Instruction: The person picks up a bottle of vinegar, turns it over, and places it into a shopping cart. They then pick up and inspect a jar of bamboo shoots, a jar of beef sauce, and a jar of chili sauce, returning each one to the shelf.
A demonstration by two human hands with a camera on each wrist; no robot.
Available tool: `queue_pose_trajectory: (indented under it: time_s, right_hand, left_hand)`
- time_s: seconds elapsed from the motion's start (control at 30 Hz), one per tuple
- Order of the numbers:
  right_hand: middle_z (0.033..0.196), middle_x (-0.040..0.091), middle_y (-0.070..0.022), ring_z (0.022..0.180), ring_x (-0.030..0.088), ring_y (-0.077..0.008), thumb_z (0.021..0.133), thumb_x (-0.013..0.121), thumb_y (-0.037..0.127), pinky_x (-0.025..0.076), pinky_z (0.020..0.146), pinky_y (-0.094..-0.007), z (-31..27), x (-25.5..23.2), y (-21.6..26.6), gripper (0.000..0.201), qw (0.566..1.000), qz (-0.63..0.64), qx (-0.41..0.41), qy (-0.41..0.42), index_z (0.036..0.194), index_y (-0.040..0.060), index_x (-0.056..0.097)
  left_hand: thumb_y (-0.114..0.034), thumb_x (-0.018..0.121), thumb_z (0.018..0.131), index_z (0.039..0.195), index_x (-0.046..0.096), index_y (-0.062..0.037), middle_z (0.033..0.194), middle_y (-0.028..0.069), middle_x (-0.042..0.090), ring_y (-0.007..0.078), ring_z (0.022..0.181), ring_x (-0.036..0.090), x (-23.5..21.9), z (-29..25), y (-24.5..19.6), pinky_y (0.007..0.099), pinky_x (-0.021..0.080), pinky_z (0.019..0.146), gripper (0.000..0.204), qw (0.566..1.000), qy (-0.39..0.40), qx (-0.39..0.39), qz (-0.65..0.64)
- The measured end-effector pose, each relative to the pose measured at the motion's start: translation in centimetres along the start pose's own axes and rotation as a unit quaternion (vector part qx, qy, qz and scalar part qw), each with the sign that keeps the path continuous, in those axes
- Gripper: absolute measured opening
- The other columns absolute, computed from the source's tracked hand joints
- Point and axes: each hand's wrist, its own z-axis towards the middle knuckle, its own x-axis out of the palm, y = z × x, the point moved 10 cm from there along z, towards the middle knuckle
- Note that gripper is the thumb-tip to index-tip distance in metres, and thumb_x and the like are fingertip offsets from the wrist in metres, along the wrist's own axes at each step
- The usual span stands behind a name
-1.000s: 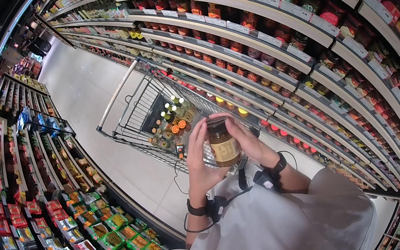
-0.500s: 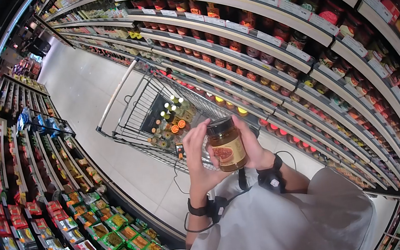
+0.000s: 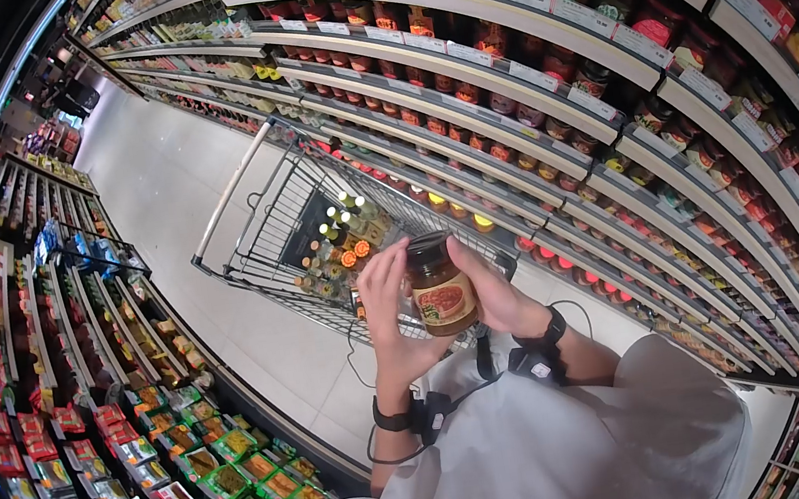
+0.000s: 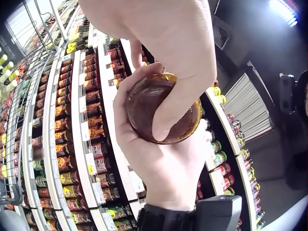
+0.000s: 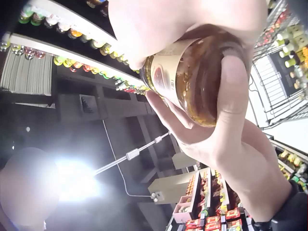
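Observation:
A dark-lidded glass jar (image 3: 442,289) with brown contents and a cream label showing a reddish dish is held up between both hands, tilted slightly. The left hand (image 3: 387,307) grips it with fingers at the lid's side and thumb across the base; that thumb lies over the jar's round bottom (image 4: 149,103) in the left wrist view. On the other side, the right hand (image 3: 502,297) curls round the jar, fingers partly hidden behind it. Its palm wraps the glass (image 5: 192,82) in the right wrist view.
A wire shopping cart (image 3: 246,194) holding several bottles (image 3: 345,221) stands just beyond the hands. Long shelves of jars (image 3: 494,45) run along the right; packaged foods (image 3: 228,479) fill a display on the left. Pale tiled floor (image 3: 144,147) stretches between them.
The jar has been turned from its text side to the pictured label, then shifted slightly left and tilted. The left fingers have moved beside the lid. The cart has stayed put.

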Motion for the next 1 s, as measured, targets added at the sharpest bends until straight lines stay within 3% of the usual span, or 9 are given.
queue_pose_trajectory:
  time_s: [0.17, 0.27, 0.4, 0.47, 0.57, 0.6, 0.7, 0.9, 1.0]
  right_hand:
    - [0.124, 0.060, -0.0090, 0.109, 0.061, -0.0142, 0.108, 0.044, 0.045, 0.053, 0.087, -0.0324, -0.7, -1.3, 1.8, 0.048, 0.985, -0.140, -0.054, -0.089, 0.138, 0.0075, 0.046]
    - [0.126, 0.059, -0.0093, 0.115, 0.058, -0.0156, 0.108, 0.044, 0.044, 0.052, 0.090, -0.0331, -1.3, 0.1, 3.1, 0.046, 0.983, -0.166, -0.025, -0.069, 0.137, 0.0079, 0.046]
    - [0.128, 0.059, -0.0088, 0.119, 0.056, -0.0161, 0.108, 0.043, 0.044, 0.052, 0.091, -0.0336, -1.4, 0.4, 3.6, 0.049, 0.976, -0.200, -0.024, -0.079, 0.139, 0.0070, 0.046]
    - [0.129, 0.059, -0.0088, 0.119, 0.057, -0.0159, 0.108, 0.044, 0.044, 0.052, 0.093, -0.0332, -1.4, 0.2, 3.8, 0.050, 0.971, -0.222, -0.034, -0.086, 0.141, 0.0065, 0.047]
    - [0.133, 0.058, -0.0098, 0.121, 0.056, -0.0153, 0.108, 0.044, 0.044, 0.051, 0.096, -0.0333, -0.5, -0.8, 2.5, 0.052, 0.976, -0.202, -0.032, -0.071, 0.142, 0.0050, 0.048]
    - [0.131, 0.060, -0.0101, 0.119, 0.058, -0.0162, 0.108, 0.042, 0.046, 0.051, 0.097, -0.0338, -0.1, -0.8, 1.4, 0.054, 0.990, -0.132, -0.013, -0.045, 0.142, 0.0049, 0.048]
    - [0.124, 0.065, -0.0111, 0.113, 0.064, -0.0189, 0.107, 0.036, 0.053, 0.052, 0.098, -0.0355, 0.4, -0.1, -1.1, 0.060, 0.995, 0.080, 0.044, 0.034, 0.142, 0.0048, 0.048]
    - [0.114, 0.069, -0.0115, 0.101, 0.069, -0.0201, 0.105, 0.029, 0.062, 0.056, 0.090, -0.0349, 0.3, -0.1, -1.5, 0.071, 0.988, 0.130, 0.071, 0.032, 0.139, 0.0045, 0.050]
    - [0.114, 0.068, -0.0106, 0.097, 0.069, -0.0190, 0.106, 0.030, 0.059, 0.057, 0.087, -0.0342, 0.0, 0.5, -0.7, 0.065, 0.985, 0.139, 0.049, 0.090, 0.138, 0.0060, 0.050]
  left_hand:
    - [-0.011, 0.098, 0.052, 0.155, 0.030, -0.0036, 0.155, 0.0157, 0.040, 0.0283, 0.136, 0.048, 1.3, -1.6, 4.0, 0.0428, 0.042, 0.112, 0.125, 0.962, -0.005, -0.121, -0.246]
    - [-0.010, 0.099, 0.050, 0.156, 0.026, -0.0025, 0.156, 0.0157, 0.038, 0.0287, 0.137, 0.048, 1.1, -1.2, 3.8, 0.0428, 0.040, 0.116, 0.129, 0.948, 0.000, -0.137, -0.289]
    - [-0.010, 0.098, 0.052, 0.156, 0.030, -0.0044, 0.156, 0.0158, 0.038, 0.0288, 0.139, 0.046, 1.1, -1.2, 3.8, 0.0429, 0.039, 0.116, 0.124, 0.945, -0.001, -0.148, -0.293]
    - [-0.011, 0.097, 0.054, 0.154, 0.034, -0.0055, 0.156, 0.0164, 0.039, 0.0295, 0.137, 0.048, 0.6, -1.0, 3.0, 0.0433, 0.039, 0.115, 0.119, 0.978, 0.000, -0.099, -0.183]
    - [-0.013, 0.096, 0.055, 0.151, 0.039, -0.0074, 0.156, 0.0175, 0.039, 0.0316, 0.136, 0.048, 0.3, -0.3, 0.9, 0.0444, 0.039, 0.114, 0.112, 0.999, 0.016, -0.020, -0.022]
    - [-0.013, 0.095, 0.056, 0.150, 0.041, -0.0081, 0.156, 0.0179, 0.039, 0.0324, 0.136, 0.047, 0.3, -0.2, 0.1, 0.0449, 0.038, 0.114, 0.109, 0.999, 0.023, 0.007, 0.031]
    - [-0.017, 0.096, 0.055, 0.152, 0.039, -0.0117, 0.156, 0.0183, 0.040, 0.0343, 0.138, 0.043, 0.4, -0.6, 0.9, 0.0444, 0.040, 0.107, 0.113, 1.000, -0.002, -0.007, -0.025]
    - [-0.023, 0.097, 0.054, 0.155, 0.033, -0.0097, 0.157, 0.0173, 0.037, 0.0315, 0.140, 0.040, 0.9, -0.7, 1.4, 0.0426, 0.037, 0.112, 0.121, 0.997, 0.027, -0.033, -0.069]
    - [-0.026, 0.098, 0.055, 0.155, 0.032, -0.0089, 0.158, 0.0172, 0.036, 0.0323, 0.144, 0.037, 1.7, -1.0, 1.9, 0.0446, 0.035, 0.115, 0.121, 0.989, 0.048, -0.061, -0.124]
